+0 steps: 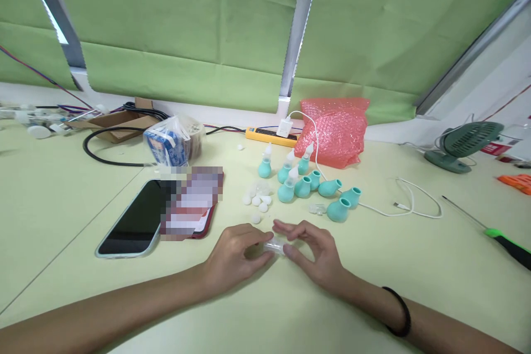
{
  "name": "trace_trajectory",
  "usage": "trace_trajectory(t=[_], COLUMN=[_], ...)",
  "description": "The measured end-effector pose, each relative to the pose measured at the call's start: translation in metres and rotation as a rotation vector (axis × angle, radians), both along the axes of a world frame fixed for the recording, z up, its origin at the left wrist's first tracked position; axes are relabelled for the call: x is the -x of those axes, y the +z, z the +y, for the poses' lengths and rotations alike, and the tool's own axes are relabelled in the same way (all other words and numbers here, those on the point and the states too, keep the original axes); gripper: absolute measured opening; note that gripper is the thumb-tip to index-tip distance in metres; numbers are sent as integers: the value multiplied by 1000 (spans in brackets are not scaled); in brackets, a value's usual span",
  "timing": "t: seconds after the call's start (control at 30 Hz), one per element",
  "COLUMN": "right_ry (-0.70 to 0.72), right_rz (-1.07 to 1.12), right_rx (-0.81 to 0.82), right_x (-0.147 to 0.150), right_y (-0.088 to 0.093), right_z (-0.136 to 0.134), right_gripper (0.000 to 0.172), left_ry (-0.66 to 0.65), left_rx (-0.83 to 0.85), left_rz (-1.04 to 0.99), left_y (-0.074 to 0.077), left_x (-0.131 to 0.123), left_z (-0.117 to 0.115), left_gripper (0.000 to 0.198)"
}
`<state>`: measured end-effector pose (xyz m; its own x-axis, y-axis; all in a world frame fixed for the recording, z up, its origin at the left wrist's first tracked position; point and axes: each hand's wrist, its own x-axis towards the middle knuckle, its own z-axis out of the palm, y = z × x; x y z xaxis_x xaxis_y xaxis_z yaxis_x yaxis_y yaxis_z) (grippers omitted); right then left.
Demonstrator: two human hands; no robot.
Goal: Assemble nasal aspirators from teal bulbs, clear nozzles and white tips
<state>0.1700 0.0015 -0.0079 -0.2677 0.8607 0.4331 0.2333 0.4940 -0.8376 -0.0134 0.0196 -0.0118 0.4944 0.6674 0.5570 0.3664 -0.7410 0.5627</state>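
Both hands touch clear piece, packet print blurred

Pretty sure I'm standing in some workshop-ish office: pale worktable, screwdriver, yellow power strip, pink bubble wrap, little desk fan.

We see teal bulbs, frosty clear tips, white pieces and a colourless transparent tube. Our tabletop is pale yellow-green, the blinds plain green, the wrap translucent red with a bubble pattern. We find the power strip yellow and black, the fan dark green, the screwdriver green and black, our wristband black.
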Motion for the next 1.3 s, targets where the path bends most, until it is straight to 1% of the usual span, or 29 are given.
trace_trajectory(t=[0.1, 0.13, 0.2, 0.27, 0.37, 0.43, 0.53, 0.67, 0.9, 1.0, 1.07, 1.13, 1.2, 1.3], right_ry=[-169, -194, -200, -179, -147, -130, -130, -120, -130, -151, -117, -39, 37, 64], right_rz=[-200, -284, -451, -583, -658, -648, -621, -607, -482, -374, -304, -280, -300, -336], right_rx=[-281, -337, -349, -292, -247, -241, -238, -239, -257, -312, -365, -409, -428, -421], right_x=[-10, -12, -15, -16, -14, -13, -12, -10, -10, -10, -9, -7, -6, -5], right_y=[-3, -4, -7, -9, -10, -11, -12, -15, -14, -12, -10, -7, -6, -5], right_z=[16, 20, 27, 30, 30, 30, 32, 32, 33, 31, 27, 22, 18, 16], right_gripper=[13, 16, 22, 25, 15, 13, 12, 14, 9, 7, 7, 10, 11, 12], left_ry=[37, 42, 26, -4, -31, -52, -89, -115, -6, 7, 8, 0, -5, -12], left_rx=[85, 108, 137, 160, 171, 178, 190, 182, 224, 245, 259, 273, 275, 272], left_rz=[101, 129, 168, 205, 248, 251, 196, 157, 188, 184, 165, 141, 124, 108], left_y=[-1, -1, 0, 2, 5, 6, 5, 3, 5, 5, 5, 3, 1, 0], left_x=[0, 0, 0, 0, 0, -1, -2, -3, -5, -5, -4, -4, -4, -4], left_z=[0, 0, 0, 0, 1, 1, 2, 2, 3, 3, 3, 4, 4, 4], left_gripper=[11, 9, 7, 8, 9, 13, 17, 13, 16, 17, 19, 23, 25, 26])
